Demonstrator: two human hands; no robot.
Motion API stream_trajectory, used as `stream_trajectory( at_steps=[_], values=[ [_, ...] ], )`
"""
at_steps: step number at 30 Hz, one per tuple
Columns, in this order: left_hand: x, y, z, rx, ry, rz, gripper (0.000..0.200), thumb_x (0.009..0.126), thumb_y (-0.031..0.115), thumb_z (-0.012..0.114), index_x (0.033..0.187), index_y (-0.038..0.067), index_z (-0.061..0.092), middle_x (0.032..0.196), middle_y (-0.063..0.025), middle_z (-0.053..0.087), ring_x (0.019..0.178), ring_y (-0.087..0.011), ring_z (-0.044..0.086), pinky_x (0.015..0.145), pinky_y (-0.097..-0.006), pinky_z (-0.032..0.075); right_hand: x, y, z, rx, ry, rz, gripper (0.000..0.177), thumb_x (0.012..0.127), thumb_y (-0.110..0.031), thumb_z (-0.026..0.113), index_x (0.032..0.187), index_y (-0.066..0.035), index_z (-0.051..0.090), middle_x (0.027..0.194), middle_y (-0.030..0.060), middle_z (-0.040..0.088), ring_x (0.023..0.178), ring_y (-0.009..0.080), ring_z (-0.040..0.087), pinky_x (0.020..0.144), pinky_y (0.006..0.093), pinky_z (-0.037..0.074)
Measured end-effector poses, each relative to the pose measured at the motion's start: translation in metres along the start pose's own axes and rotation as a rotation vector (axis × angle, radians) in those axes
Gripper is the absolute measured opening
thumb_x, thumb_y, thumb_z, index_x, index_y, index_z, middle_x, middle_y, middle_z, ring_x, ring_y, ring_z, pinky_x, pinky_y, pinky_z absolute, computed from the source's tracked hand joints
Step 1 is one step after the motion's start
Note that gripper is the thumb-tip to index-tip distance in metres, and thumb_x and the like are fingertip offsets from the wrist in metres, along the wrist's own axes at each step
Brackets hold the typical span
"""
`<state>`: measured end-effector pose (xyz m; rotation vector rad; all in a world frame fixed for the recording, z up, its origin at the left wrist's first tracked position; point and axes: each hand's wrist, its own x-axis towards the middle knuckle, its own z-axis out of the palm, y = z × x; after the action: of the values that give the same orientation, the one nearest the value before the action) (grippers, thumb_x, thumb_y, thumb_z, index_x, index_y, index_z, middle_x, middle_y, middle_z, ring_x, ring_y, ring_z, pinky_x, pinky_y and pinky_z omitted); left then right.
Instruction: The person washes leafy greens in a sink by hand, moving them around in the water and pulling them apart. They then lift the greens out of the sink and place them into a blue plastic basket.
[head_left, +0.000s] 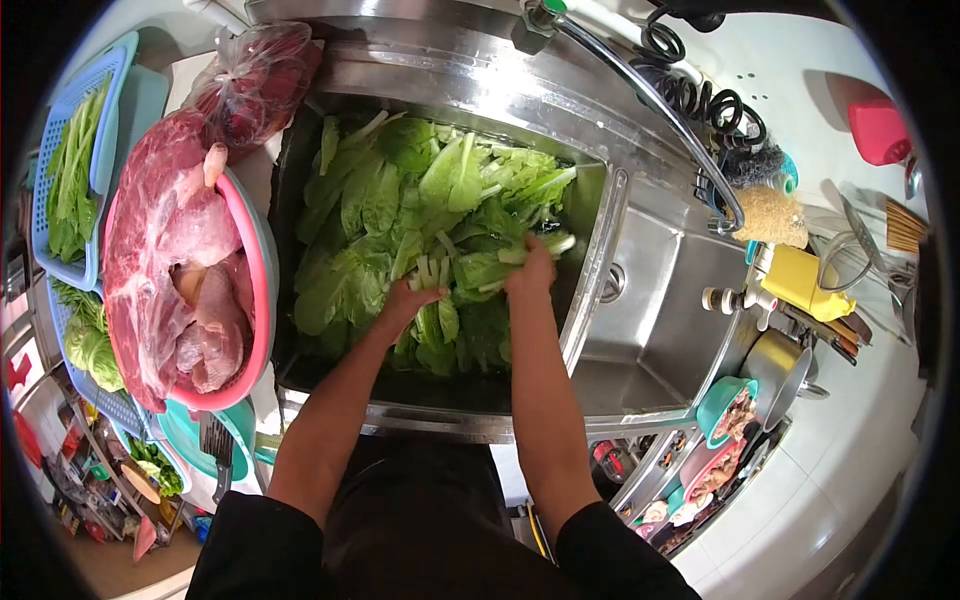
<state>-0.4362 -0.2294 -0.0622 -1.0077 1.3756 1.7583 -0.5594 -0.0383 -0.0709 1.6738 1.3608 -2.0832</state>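
Green lettuce leaves float in a water-filled sink basin, many with pale stalk ends. My left hand is among the leaves at the near middle, its fingers closed around a bunch of pale stalks with the thumb toward the right. On the right side of the basin, my right hand grips lettuce near its white stalk end. Its fingertips are partly hidden by leaves and water.
A pink basket with raw meat stands at the left, beside a bagged red piece. A steel basin adjoins on the right, under a curved faucet. Blue baskets with greens sit far left.
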Motion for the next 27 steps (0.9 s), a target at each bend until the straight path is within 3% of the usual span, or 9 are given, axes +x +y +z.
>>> stream_trajectory(
  at_steps=[4,9,12,13,15,16,19,24,27],
  values=[
    [-0.021,0.015,0.006,-0.001,0.098,-0.012,0.073,0.072,0.031,0.084,0.13,-0.001,0.054,0.123,-0.0157,0.062,0.117,-0.0271,0.057,0.104,-0.0417,0.04,-0.095,-0.03,-0.005,-0.365,-0.061,-0.654,0.025,0.09,-0.012,0.067,0.109,0.002,0.063,0.087,0.0044,0.062,0.072,0.0127,0.055,0.061,0.031,0.046],
    [-0.009,-0.002,0.004,-0.012,0.118,0.005,0.076,0.071,0.028,0.084,0.134,0.001,0.051,0.127,-0.015,0.06,0.12,-0.026,0.055,0.105,-0.0409,0.038,-0.17,-0.083,-0.036,-0.589,-0.306,-0.975,0.028,0.092,-0.021,0.069,0.108,0.002,0.063,0.083,0.0027,0.065,0.069,0.0118,0.058,0.06,0.0277,0.048],
    [-0.011,0.001,-0.001,-0.104,-0.099,0.033,0.08,0.072,0.026,0.083,0.139,0.003,0.047,0.133,-0.0143,0.056,0.124,-0.0269,0.052,0.108,-0.0409,0.035,-0.164,-0.091,-0.046,-0.972,-0.431,-0.899,0.029,0.091,-0.021,0.069,0.109,0.001,0.062,0.088,0.0114,0.07,0.075,0.0187,0.067,0.065,0.0304,0.052],
    [-0.005,-0.006,-0.002,-0.111,-0.108,0.036,0.079,0.072,0.024,0.082,0.14,0.003,0.046,0.134,-0.0134,0.056,0.124,-0.0264,0.051,0.108,-0.0408,0.035,-0.148,-0.081,-0.044,-1.162,-0.418,-0.871,0.038,0.086,-0.024,0.073,0.112,0.0,0.061,0.094,0.02,0.07,0.084,0.0295,0.071,0.072,0.0364,0.055],
    [0.011,-0.025,-0.005,-0.121,-0.12,0.042,0.078,0.074,0.022,0.081,0.141,0.005,0.045,0.134,-0.0116,0.055,0.124,-0.0254,0.051,0.108,-0.0405,0.034,-0.109,-0.044,-0.028,-1.408,-0.471,-0.69,0.055,0.075,-0.031,0.079,0.116,0.0,0.06,0.096,0.0236,0.069,0.09,0.0409,0.067,0.078,0.0458,0.053],
    [0.005,-0.02,-0.004,-0.106,-0.143,0.058,0.077,0.073,0.021,0.081,0.14,0.006,0.045,0.133,-0.0103,0.056,0.124,-0.0249,0.051,0.109,-0.0417,0.032,-0.086,-0.015,-0.022,-1.418,-0.499,-0.843,0.056,0.075,-0.032,0.079,0.116,0.001,0.06,0.095,0.0241,0.069,0.091,0.0407,0.067,0.078,0.0462,0.052],
    [-0.01,-0.006,-0.001,-0.08,-0.143,0.054,0.074,0.073,0.02,0.079,0.138,0.008,0.047,0.13,-0.0078,0.057,0.124,-0.024,0.05,0.11,-0.043,0.028,-0.036,0.042,-0.02,-1.466,-0.479,-0.757,0.058,0.073,-0.031,0.08,0.117,0.003,0.061,0.095,0.0204,0.069,0.084,0.0282,0.068,0.074,0.0391,0.052],
    [-0.007,-0.017,-0.008,-0.127,0.004,-0.019,0.07,0.074,0.018,0.078,0.137,0.008,0.048,0.131,-0.008,0.057,0.122,-0.024,0.05,0.109,-0.0382,0.031,-0.082,-0.034,-0.049,-0.998,-0.47,-0.263,0.04,0.076,-0.019,0.072,0.106,0.007,0.063,0.095,0.0165,0.067,0.083,0.026,0.067,0.074,0.0389,0.051],
    [0.001,-0.024,-0.012,-0.203,-0.184,0.035,0.074,0.073,0.018,0.078,0.139,0.005,0.046,0.131,-0.0091,0.057,0.122,-0.0237,0.05,0.108,-0.0383,0.032,-0.059,-0.027,-0.075,-0.876,-0.532,0.017,0.039,0.076,-0.017,0.073,0.106,0.005,0.064,0.091,0.0101,0.066,0.08,0.0215,0.064,0.073,0.0369,0.051]
  ],
)
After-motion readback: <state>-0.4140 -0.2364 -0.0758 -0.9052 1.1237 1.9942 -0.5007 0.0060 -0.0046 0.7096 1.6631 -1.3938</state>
